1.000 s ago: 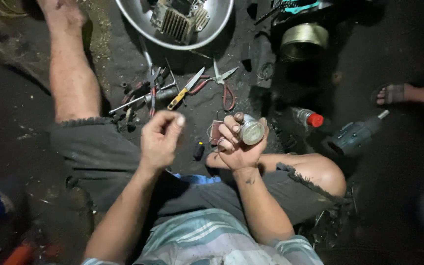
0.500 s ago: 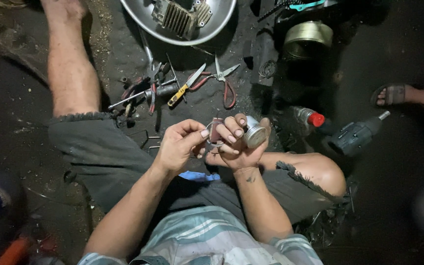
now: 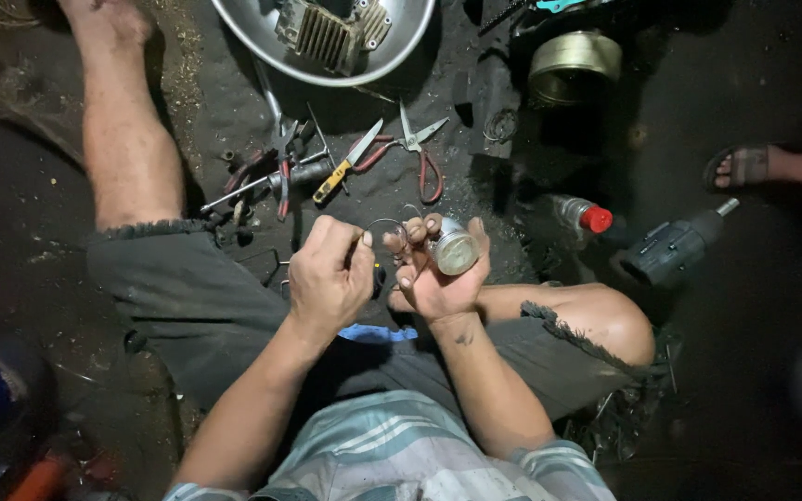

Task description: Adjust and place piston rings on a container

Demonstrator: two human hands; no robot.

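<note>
I sit on a dark, dirty floor with my legs spread. My right hand (image 3: pixel 438 274) grips a small round metal cylinder (image 3: pixel 454 251), a piston-like part, its face turned up. My left hand (image 3: pixel 329 274) is closed beside it, thumb and forefinger pinching a thin wire ring (image 3: pixel 387 225) that reaches across to the fingers of my right hand. The two hands almost touch above my lap.
Pliers, a yellow-handled screwdriver (image 3: pixel 345 162) and red-handled scissors (image 3: pixel 415 153) lie ahead. A metal basin (image 3: pixel 327 65) holds a finned engine part. A red-capped bottle (image 3: pixel 582 215), a power drill (image 3: pixel 675 249), a brass-coloured ring (image 3: pixel 573 60) and another person's sandalled foot (image 3: pixel 754 167) are at right.
My left hand came in from the left to meet my right hand and now pinches the thin ring next to the metal part. My right hand has held still.
</note>
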